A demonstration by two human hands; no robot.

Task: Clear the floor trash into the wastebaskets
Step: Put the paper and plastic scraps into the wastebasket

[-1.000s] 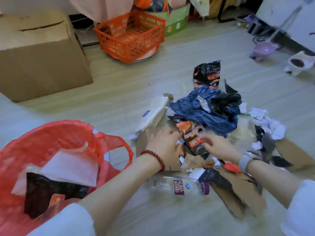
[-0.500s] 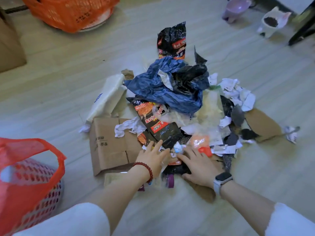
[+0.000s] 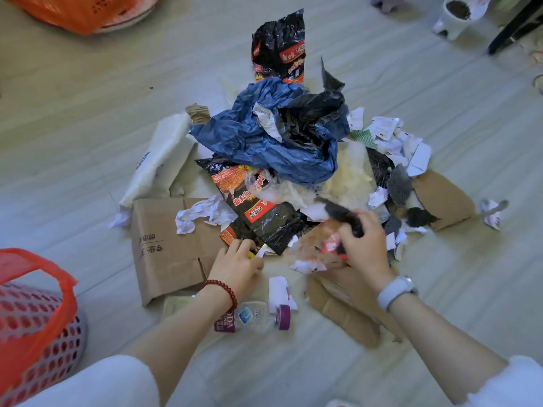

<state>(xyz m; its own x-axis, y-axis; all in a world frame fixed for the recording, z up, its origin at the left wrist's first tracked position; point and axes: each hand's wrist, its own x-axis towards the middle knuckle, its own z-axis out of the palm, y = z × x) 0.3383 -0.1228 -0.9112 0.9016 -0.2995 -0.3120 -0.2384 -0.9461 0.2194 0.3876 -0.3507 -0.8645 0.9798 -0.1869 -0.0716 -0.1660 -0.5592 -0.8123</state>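
Judging by the heap, we are early in the job: most of the trash pile point(image 3: 279, 160) sits on the pale plank floor point(image 3: 73, 118), including the crumpled blue plastic bag point(image 3: 264, 142), the black-and-red snack wrappers point(image 3: 258, 212), the flattened brown cardboard box point(image 3: 167, 248) and a clear soda bottle with a purple cap point(image 3: 255, 317). Our right hand point(image 3: 363, 245) grips a bunch of dark and orange-tinted wrappers lifted off the near edge of the pile. Our left hand point(image 3: 238, 264) pinches at small scraps beside the cardboard; what it holds we cannot tell. The red-lined perforated wastebasket point(image 3: 38, 312) stands at lower left, well apart from the pile, with bare floor between for carrying across. An orange basket point(image 3: 88, 10) lies far off.
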